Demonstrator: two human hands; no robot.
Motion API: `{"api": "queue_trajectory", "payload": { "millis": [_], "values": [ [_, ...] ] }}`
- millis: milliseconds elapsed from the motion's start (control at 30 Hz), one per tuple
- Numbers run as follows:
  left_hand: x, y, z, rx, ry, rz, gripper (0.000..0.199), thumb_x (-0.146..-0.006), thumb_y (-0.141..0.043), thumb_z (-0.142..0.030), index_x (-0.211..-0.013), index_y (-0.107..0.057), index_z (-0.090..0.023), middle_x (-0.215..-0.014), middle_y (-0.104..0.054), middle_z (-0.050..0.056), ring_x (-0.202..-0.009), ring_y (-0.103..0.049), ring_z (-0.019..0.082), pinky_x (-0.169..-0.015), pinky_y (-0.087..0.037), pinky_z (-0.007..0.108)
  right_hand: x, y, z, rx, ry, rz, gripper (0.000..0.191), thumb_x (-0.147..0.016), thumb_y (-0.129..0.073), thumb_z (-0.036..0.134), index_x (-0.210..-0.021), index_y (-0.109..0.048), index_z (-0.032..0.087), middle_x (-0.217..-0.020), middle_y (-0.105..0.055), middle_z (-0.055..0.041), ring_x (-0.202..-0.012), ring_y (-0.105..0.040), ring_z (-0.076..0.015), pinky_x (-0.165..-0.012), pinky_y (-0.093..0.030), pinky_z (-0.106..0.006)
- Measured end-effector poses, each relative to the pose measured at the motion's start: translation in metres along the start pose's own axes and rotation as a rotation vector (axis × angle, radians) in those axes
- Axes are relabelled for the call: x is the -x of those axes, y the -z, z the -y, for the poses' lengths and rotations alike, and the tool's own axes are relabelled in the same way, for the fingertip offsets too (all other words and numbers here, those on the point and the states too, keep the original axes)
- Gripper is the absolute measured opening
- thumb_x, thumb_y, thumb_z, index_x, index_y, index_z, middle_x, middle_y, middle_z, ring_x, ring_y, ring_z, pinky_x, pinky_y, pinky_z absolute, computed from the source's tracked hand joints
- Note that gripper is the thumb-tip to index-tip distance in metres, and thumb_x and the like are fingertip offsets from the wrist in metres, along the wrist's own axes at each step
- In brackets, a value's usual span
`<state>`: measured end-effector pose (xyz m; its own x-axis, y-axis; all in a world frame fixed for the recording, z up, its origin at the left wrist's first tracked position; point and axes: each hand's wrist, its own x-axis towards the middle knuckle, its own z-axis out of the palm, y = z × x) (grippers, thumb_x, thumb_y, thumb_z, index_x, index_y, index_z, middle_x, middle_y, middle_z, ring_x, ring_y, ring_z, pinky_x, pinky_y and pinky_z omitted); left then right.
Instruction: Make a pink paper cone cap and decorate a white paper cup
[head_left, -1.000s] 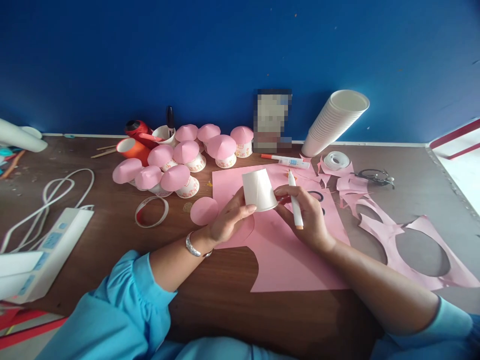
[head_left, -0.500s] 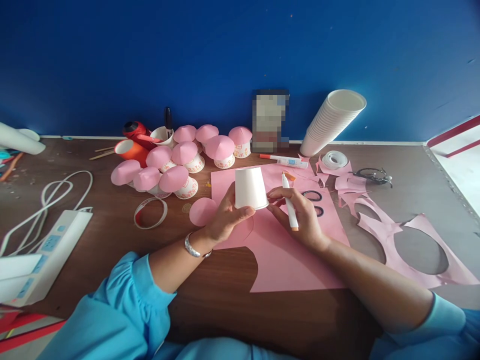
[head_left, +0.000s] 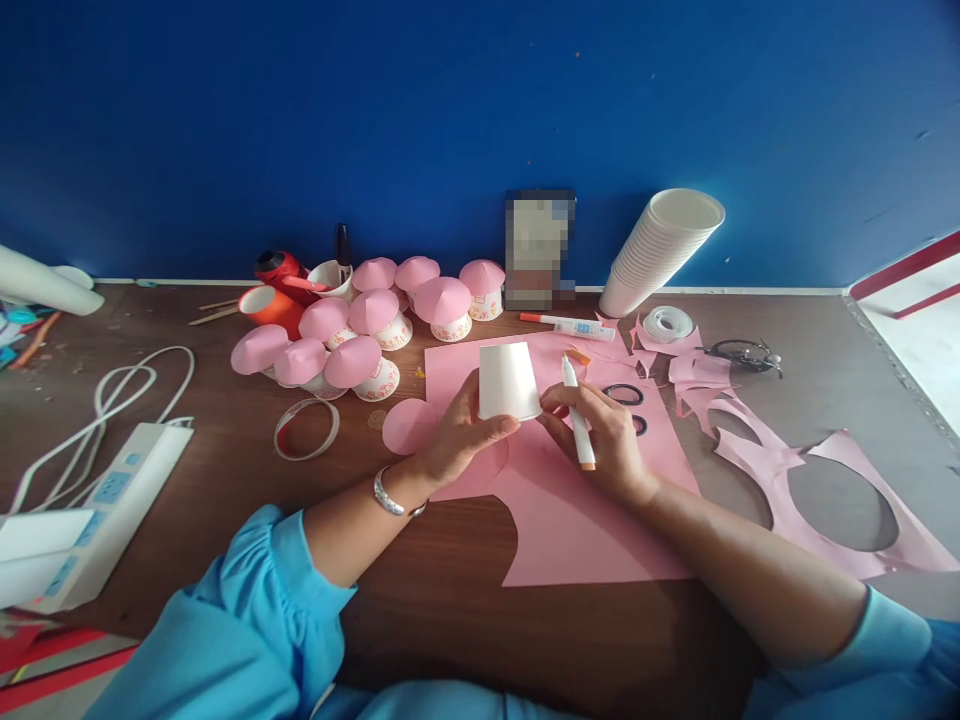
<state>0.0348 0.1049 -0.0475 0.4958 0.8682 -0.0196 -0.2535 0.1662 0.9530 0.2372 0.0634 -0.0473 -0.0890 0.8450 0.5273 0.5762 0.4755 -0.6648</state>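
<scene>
A plain white paper cup (head_left: pixel 508 382) is upside down, its rim facing down, over the pink paper. My left hand (head_left: pixel 459 438) is closed around its left side, thumb along the rim. My right hand (head_left: pixel 611 440) holds a white marker pen (head_left: pixel 578 420) with an orange end, the pen standing nearly upright between the fingers. The right fingertips touch the cup's rim at its right edge. Below lies a large pink paper sheet (head_left: pixel 592 535) with a curved cut-out. A pink paper disc (head_left: pixel 409 427) sits by my left wrist. Scissor handles (head_left: pixel 624 394) show behind my right hand.
Several small decorated cups with pink cone roofs (head_left: pixel 442 302) stand at the back left. A stack of white cups (head_left: pixel 664 250) leans against the blue wall. Tape rolls (head_left: pixel 306 430), pink scraps (head_left: pixel 780 470), glasses (head_left: pixel 746 355) and a power strip (head_left: pixel 112 510) lie around.
The view has shifted slightly. The cup, in my left hand, sits a little further right and lower in the picture. Both hands keep their holds.
</scene>
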Motion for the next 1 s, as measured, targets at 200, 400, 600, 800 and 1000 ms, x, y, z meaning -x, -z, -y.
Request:
{"api": "queue_trajectory", "payload": {
  "millis": [200, 400, 600, 800, 1000],
  "values": [
    [-0.002, -0.003, -0.002, 0.011, -0.024, -0.016, 0.047, -0.080, -0.083, -0.048, -0.117, -0.067, -0.022, -0.115, -0.069, 0.007, -0.111, -0.060, 0.028, -0.099, -0.046, 0.040, 0.000, -0.002, -0.004, 0.112, 0.065, -0.033, 0.007, -0.093, -0.062, 0.017, -0.091, -0.061, 0.024, -0.079, -0.069, -0.0017, -0.064, -0.064, -0.0162, -0.058, -0.047, -0.027],
    [-0.002, -0.003, 0.002, 0.051, -0.078, 0.026, 0.043, -0.098, -0.060, -0.050, -0.133, -0.062, -0.025, -0.138, -0.062, 0.009, -0.127, -0.058, 0.026, -0.105, -0.048, 0.039, -0.001, -0.002, -0.005, 0.109, 0.071, -0.075, 0.010, -0.092, -0.061, 0.015, -0.089, -0.063, 0.024, -0.078, -0.068, -0.0021, -0.062, -0.062, -0.0160, -0.060, -0.047, -0.027],
    [-0.002, -0.004, 0.003, 0.078, -0.133, -0.170, 0.039, -0.097, -0.061, -0.051, -0.128, -0.064, -0.027, -0.131, -0.062, 0.005, -0.118, -0.059, 0.020, -0.098, -0.048, 0.031, -0.002, 0.000, -0.006, 0.183, 0.119, -0.105, 0.009, -0.093, -0.062, 0.016, -0.087, -0.065, 0.023, -0.076, -0.066, -0.0015, -0.060, -0.059, -0.0143, -0.058, -0.044, -0.025],
    [0.003, -0.005, -0.017, -0.287, -0.415, -0.393, 0.021, -0.096, -0.065, -0.041, -0.108, -0.064, -0.024, -0.098, -0.059, 0.002, -0.092, -0.059, 0.016, -0.090, -0.049, 0.031, -0.004, 0.004, -0.006, 0.210, 0.133, -0.142, 0.008, -0.094, -0.064, 0.020, -0.086, -0.062, 0.022, -0.076, -0.067, -0.0006, -0.058, -0.059, -0.0122, -0.055, -0.042, -0.023],
    [0.067, -0.055, -0.073, -0.778, -0.793, 0.128, 0.017, -0.093, -0.061, -0.023, -0.108, -0.068, -0.028, -0.083, -0.065, 0.003, -0.072, -0.060, 0.019, -0.069, -0.052, 0.036, -0.005, 0.005, -0.007, 0.206, 0.103, -0.122, 0.007, -0.095, -0.063, 0.022, -0.088, -0.063, 0.022, -0.077, -0.068, -0.0011, -0.061, -0.061, -0.0129, -0.058, -0.046, -0.023]
  ]
}}
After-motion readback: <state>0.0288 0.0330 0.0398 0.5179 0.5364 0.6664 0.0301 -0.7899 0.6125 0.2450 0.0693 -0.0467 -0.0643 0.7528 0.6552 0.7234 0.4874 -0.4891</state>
